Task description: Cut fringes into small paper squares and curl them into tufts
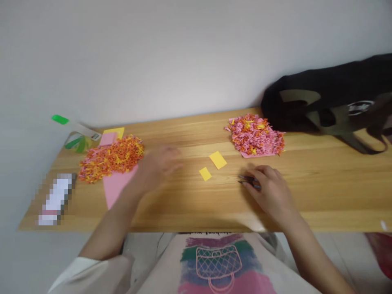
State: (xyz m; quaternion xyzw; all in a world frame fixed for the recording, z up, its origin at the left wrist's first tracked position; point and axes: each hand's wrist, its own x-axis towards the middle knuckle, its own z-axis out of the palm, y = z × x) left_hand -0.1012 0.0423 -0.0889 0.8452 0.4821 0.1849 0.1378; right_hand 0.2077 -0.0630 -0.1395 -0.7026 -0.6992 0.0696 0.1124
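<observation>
My left hand (157, 165) hovers over the wooden table (321, 192), blurred by motion, its fingers stretched toward the middle beside a pink paper sheet (114, 188). That sheet carries a heap of orange, yellow and pink paper bits (112, 157). My right hand (269, 190) rests on the table with its fingers closed on dark metal tweezers (247, 180), tips pointing left. Two small yellow paper pieces (217, 159) (205, 174) lie between the hands. A second heap of pink and orange bits (255, 134) lies behind the right hand.
A black bag (330, 98) lies at the table's back right against the wall. At the back left stand a green-capped glue bottle (78, 134) and small pink and yellow paper squares (110, 135). A blurred-out object (55, 200) lies at the left front.
</observation>
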